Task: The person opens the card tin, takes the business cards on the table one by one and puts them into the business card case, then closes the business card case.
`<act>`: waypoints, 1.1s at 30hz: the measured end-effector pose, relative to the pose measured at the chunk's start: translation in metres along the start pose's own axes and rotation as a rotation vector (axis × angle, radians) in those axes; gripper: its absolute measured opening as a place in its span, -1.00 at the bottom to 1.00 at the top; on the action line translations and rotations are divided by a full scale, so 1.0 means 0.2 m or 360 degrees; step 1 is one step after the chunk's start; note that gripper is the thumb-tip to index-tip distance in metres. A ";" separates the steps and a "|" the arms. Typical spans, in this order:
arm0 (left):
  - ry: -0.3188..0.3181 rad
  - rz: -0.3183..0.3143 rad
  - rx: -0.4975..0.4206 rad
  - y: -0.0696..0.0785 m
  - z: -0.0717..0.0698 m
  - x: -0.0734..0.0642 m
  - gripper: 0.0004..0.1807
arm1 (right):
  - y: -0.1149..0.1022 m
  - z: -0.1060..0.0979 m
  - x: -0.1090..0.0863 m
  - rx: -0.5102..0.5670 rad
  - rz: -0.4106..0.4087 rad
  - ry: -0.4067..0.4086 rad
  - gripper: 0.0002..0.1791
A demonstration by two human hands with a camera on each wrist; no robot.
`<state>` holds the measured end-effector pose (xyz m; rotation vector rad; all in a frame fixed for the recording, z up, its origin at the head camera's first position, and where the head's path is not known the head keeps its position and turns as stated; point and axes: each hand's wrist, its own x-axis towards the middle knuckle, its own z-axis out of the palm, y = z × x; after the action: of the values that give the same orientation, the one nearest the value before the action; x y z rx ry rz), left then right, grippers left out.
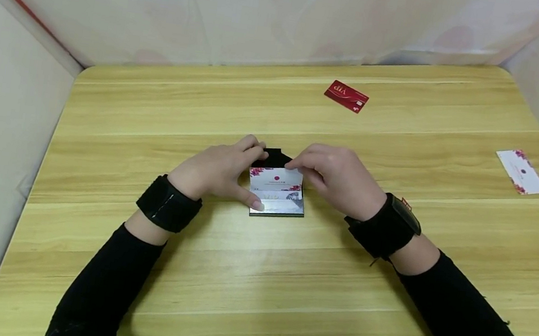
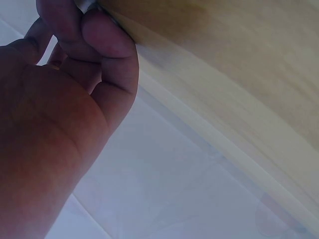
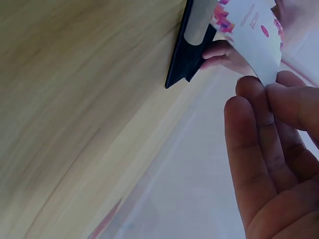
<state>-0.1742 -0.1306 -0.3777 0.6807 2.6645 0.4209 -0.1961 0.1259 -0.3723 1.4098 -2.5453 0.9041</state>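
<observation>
I have the white card (image 1: 276, 179) at the middle of the wooden table (image 1: 285, 283), pinched at its far edge by my right hand (image 1: 337, 178), over the open black card case (image 1: 277, 200) that my left hand (image 1: 220, 170) steadies, thumb pressed on the near corner. The card looks thin, light and springy, best held by its edges; the case seems stiff and glossy, possibly slippery. The left wrist view is too close to confirm that grip. A red card (image 1: 346, 96) and another white card (image 1: 522, 171) lie well apart.

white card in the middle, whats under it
Under the white card, pinched by the right hand, lies a silver card case with black flap, steadied by the left hand. Its inside is covered.
</observation>
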 end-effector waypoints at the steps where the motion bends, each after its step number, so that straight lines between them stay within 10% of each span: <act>1: 0.0000 -0.0002 0.0003 0.00 0.00 0.00 0.23 | 0.00 0.00 0.00 -0.0008 -0.0001 -0.0007 -0.80; 33: -0.0004 -0.0012 0.0005 0.00 0.00 0.00 0.26 | -0.01 0.04 0.00 -0.0147 0.0018 -0.0187 -0.79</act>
<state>-0.1747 -0.1300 -0.3772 0.6717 2.6650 0.4140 -0.1932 0.1212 -0.3786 1.4643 -2.6436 0.7148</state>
